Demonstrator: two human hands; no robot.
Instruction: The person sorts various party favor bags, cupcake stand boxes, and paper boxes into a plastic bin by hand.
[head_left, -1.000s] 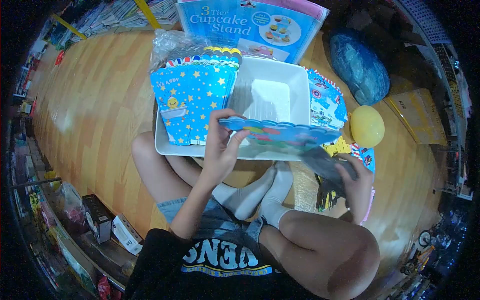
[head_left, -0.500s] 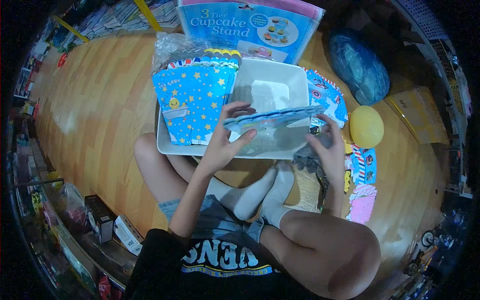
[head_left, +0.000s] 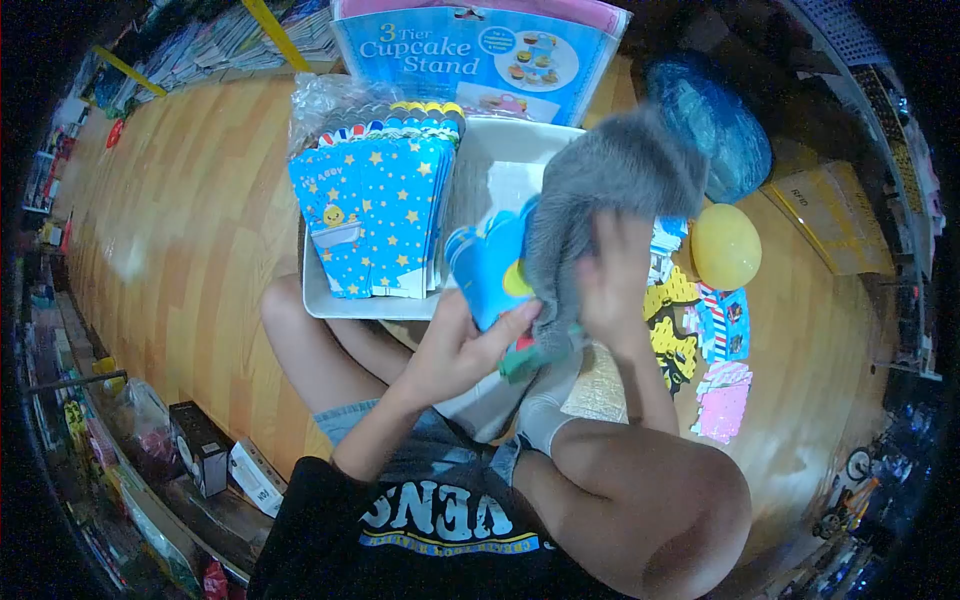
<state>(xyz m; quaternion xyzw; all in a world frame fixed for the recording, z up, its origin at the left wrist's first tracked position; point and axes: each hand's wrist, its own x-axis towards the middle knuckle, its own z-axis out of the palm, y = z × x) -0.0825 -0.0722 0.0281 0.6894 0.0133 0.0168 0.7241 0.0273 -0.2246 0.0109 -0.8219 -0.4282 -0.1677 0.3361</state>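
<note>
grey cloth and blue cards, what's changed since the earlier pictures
The grey cloth, with the blurred right hand against it, has moved up from the white tray's near right corner and now overlaps the blue cards. The left hand still grips the cards, now closer to the body and turned from nearly edge-on. The starry boxes and yellow balloon stayed put.

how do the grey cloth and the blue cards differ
The grey cloth looks plain and fuzzy; the blue cards carry coloured print. The cloth bends in folds, while the cards look flat. The left hand grips the cards; the right hand, blurred, is at the cloth. Both partly hide the white tub.
</note>
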